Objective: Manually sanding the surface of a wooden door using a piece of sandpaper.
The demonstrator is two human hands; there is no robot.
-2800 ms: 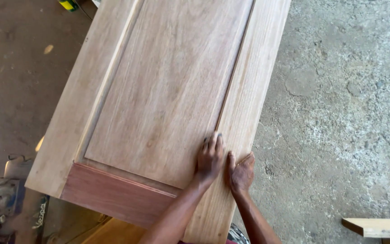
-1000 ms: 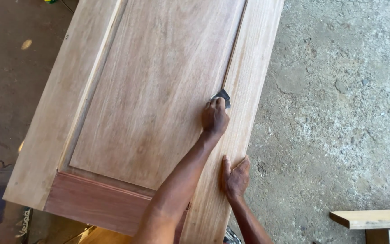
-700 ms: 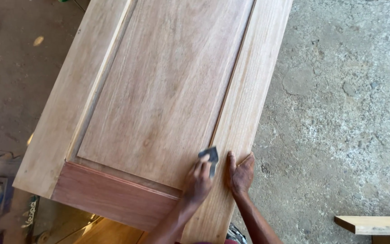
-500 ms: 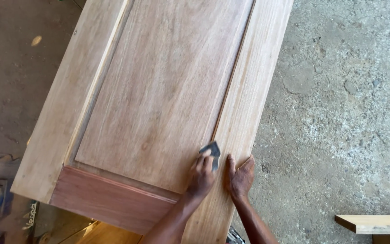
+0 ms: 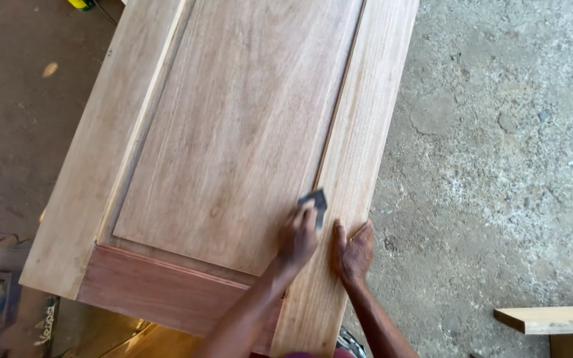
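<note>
Sandpaper (image 5: 315,199), a small dark grey folded piece, sits under the fingertips of the left hand (image 5: 298,235), which presses it into the groove between panel and frame of the pale wooden door (image 5: 233,132). The right hand (image 5: 354,252) lies just beside it, open and flat on the grainy frame rail. Rough concrete floor (image 5: 499,132) lies below.

Soft, even daylight — bright on the right, dimmer at left — mostly sharp, slight motion blur.
</note>
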